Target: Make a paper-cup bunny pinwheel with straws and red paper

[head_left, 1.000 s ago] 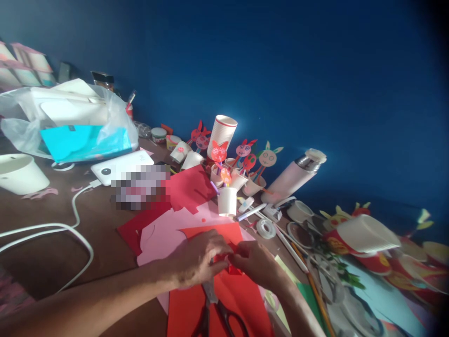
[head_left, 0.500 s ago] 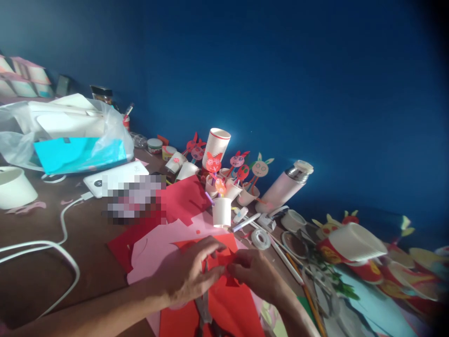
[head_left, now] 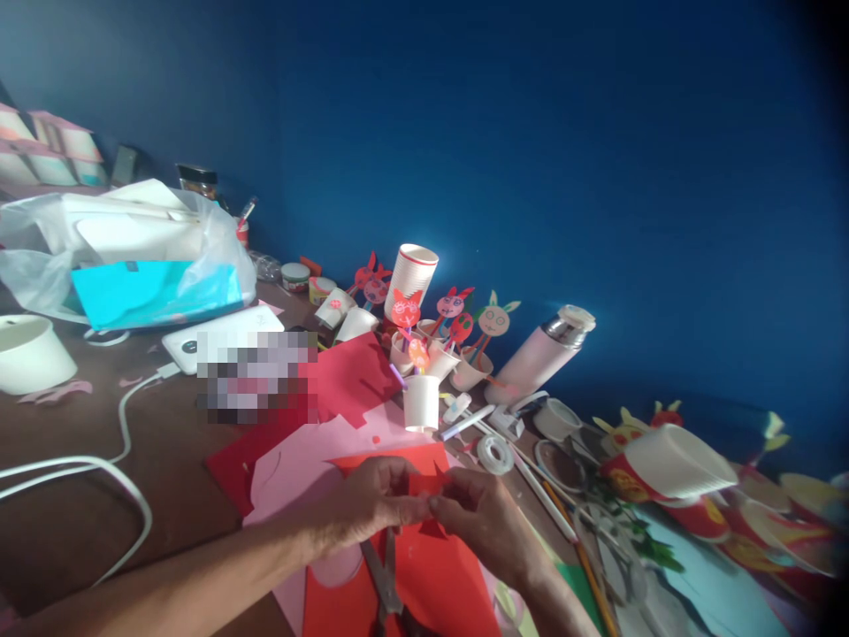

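**Q:** What's moved?

**Me:** Both my hands have drawn closer, fingertips now meeting over a scrap of red paper (head_left: 425, 483).

**Q:** Left to right, what's around them?

**Me:** Furthest left, a white cable (head_left: 72, 459), then pink paper (head_left: 285, 495) beneath my left hand (head_left: 378, 500), pinched narrowly on the scrap. Below that, scissors (head_left: 383, 575) lie on a red paper sheet (head_left: 431, 584). My right hand (head_left: 484, 518) pinches the scrap's other side, and just beyond sits a roll of tape (head_left: 494, 454).

**Q:** Where's the scrap?

**Me:** Held between both hands, above the red sheet.
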